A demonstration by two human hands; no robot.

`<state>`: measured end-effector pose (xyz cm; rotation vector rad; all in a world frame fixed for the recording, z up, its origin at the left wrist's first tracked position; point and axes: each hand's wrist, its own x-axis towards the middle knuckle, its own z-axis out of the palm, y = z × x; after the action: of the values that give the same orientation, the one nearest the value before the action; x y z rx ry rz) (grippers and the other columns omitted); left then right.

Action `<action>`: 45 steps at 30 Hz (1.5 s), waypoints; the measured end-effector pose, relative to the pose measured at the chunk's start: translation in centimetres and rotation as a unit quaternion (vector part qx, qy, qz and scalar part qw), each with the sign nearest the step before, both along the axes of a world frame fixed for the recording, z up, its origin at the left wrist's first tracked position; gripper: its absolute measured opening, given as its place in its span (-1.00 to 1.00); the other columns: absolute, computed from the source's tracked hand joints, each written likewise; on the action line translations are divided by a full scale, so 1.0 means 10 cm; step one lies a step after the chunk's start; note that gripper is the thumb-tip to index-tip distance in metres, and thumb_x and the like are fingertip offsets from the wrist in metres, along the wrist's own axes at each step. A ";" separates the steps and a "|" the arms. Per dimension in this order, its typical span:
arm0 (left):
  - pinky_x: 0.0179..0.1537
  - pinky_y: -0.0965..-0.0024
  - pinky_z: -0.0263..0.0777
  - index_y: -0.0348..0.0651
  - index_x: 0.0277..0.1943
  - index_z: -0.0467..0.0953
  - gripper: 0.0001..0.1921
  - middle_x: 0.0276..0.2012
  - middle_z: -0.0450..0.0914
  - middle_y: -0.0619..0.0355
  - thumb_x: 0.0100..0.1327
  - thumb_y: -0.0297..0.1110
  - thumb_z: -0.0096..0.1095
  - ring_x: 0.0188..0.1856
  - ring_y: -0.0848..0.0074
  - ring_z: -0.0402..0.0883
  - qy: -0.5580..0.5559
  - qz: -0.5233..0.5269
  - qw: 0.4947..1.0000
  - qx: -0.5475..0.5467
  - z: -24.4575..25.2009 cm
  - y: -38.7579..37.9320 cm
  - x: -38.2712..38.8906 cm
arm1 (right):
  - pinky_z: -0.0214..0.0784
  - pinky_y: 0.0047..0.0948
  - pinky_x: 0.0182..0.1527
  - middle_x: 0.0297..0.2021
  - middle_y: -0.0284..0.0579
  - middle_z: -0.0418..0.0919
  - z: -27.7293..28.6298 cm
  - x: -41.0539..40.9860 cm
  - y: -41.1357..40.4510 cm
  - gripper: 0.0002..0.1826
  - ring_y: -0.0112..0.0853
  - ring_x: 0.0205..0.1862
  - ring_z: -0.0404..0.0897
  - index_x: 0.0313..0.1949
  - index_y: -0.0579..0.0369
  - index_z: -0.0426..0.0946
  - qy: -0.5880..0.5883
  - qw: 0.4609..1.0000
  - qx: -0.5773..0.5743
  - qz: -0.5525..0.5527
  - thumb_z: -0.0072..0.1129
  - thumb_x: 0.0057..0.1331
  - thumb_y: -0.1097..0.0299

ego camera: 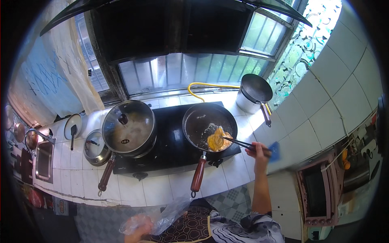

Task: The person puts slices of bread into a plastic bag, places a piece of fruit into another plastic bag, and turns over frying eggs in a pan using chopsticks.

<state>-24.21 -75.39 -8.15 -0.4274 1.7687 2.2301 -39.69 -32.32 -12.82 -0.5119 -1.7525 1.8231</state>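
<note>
My right hand (259, 155) grips a pair of dark chopsticks (241, 143), their tips on a yellow fried egg (217, 140) in the black frying pan (194, 127). The egg lies folded at the pan's near right side, pale at its edges, with white foamy bits beside it. The pan sits on the right of a black gas stove (167, 133), its reddish wooden handle (198, 174) towards me. Low in the view, my left hand (140, 225) holds a crumpled clear plastic bag (171, 214) in front of my patterned apron (182, 226); the bag partly covers its fingers.
On the left burner stands a glass-lidded pan (133, 130), handle outward. A smaller lidded pot (96, 148) and a plate (77, 121) with a black spatula (73, 136) lie further left. A small dark pan (256, 86) rests on a metal pot (247, 104) at back right. A range hood (176, 27) overhangs.
</note>
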 end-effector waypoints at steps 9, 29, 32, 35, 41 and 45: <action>-0.47 0.54 0.16 -0.27 -0.44 0.52 -0.76 -0.50 0.50 0.17 -0.17 -0.31 0.34 -0.48 0.56 0.40 -0.014 0.004 1.000 -0.015 0.01 0.07 -0.03 | 0.52 -0.54 -0.51 -0.52 -0.01 0.54 -0.16 -0.46 0.55 -0.77 -0.34 -0.58 0.58 -0.35 0.40 0.49 -0.071 0.997 0.001 0.006 0.05 0.23 0.39; -0.41 0.50 0.22 -0.31 -0.43 0.51 -0.75 -0.47 0.51 0.11 -0.17 -0.34 0.31 -0.44 0.49 0.43 -0.013 0.027 1.000 0.003 -0.04 0.10 0.02 | 0.48 -0.58 -0.56 -0.58 -0.08 0.54 -0.01 -0.75 0.21 -0.78 -0.43 -0.64 0.56 -0.34 0.37 0.52 -0.159 0.970 0.133 0.126 0.08 0.20 0.39; -0.40 0.50 0.22 -0.30 -0.42 0.52 -0.76 -0.46 0.51 0.11 -0.16 -0.34 0.32 -0.43 0.50 0.43 -0.026 0.031 0.999 -0.003 -0.01 0.13 0.01 | 0.47 -0.59 -0.58 -0.58 -0.12 0.51 0.07 -0.75 0.14 -0.81 -0.44 -0.63 0.56 -0.38 0.35 0.52 -0.131 0.974 0.127 0.134 0.09 0.20 0.41; -0.41 0.51 0.21 -0.29 -0.42 0.52 -0.77 -0.45 0.52 0.12 -0.14 -0.34 0.33 -0.43 0.51 0.43 -0.005 0.015 1.000 0.019 -0.04 0.12 -0.01 | 0.45 -0.61 -0.58 -0.57 -0.14 0.52 0.13 -0.71 0.11 -0.80 -0.47 -0.63 0.55 -0.36 0.34 0.52 -0.130 0.972 0.112 0.158 0.08 0.21 0.39; -0.40 0.53 0.21 -0.27 -0.41 0.54 -0.79 -0.45 0.52 0.15 -0.10 -0.35 0.32 -0.42 0.54 0.44 -0.001 -0.042 0.999 -0.028 -0.04 0.09 -0.08 | 0.39 -0.64 -0.60 -0.59 -0.16 0.53 0.33 -0.57 -0.08 -0.79 -0.54 -0.65 0.53 -0.36 0.33 0.53 -0.181 0.959 0.172 0.132 0.06 0.22 0.38; -0.41 0.54 0.20 -0.26 -0.42 0.54 -0.81 -0.44 0.52 0.16 -0.10 -0.35 0.31 -0.42 0.54 0.44 0.004 -0.051 0.998 -0.032 -0.09 0.09 -0.10 | 0.38 -0.65 -0.59 -0.57 -0.17 0.54 0.39 -0.52 -0.08 -0.81 -0.55 -0.64 0.53 -0.37 0.29 0.53 -0.171 0.958 0.182 0.141 0.05 0.24 0.39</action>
<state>-25.23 -74.44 -9.04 -0.3336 1.8287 2.1137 -44.86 -33.10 -8.88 -0.4629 -2.4425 1.5979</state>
